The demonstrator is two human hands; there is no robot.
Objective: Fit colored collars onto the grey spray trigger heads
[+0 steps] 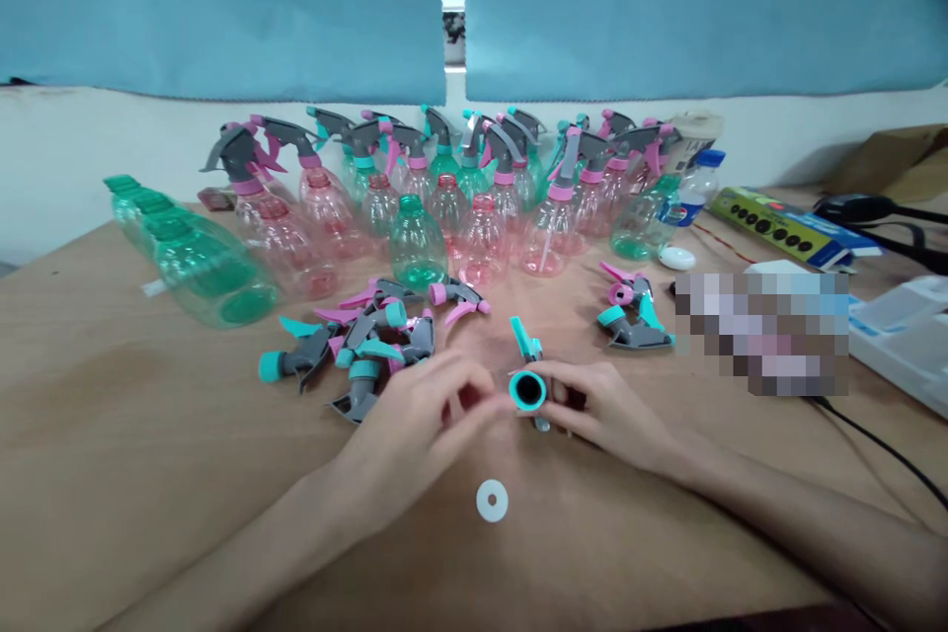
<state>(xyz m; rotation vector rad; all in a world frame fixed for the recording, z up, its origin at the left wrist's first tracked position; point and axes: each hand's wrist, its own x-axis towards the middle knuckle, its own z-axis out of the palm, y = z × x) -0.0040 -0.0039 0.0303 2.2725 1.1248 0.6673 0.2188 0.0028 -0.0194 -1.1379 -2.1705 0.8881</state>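
In my right hand is a grey and turquoise trigger spray head, its open collar facing me and its trigger pointing up and away. My left hand is slightly blurred, with thumb and fingers drawn together at the left of that collar. Whatever is between those fingertips I cannot make out. A flat white ring washer lies on the table just below both hands. Past my left hand lies a heap of loose spray heads in grey, pink and turquoise. Further loose spray heads rest beyond my right hand.
Several pink and green spray bottles stand at the back, some fitted with heads. Green bottles without heads line the left. A blue-capped drink bottle, a printed box, a white oval object and a black cable occupy the right.
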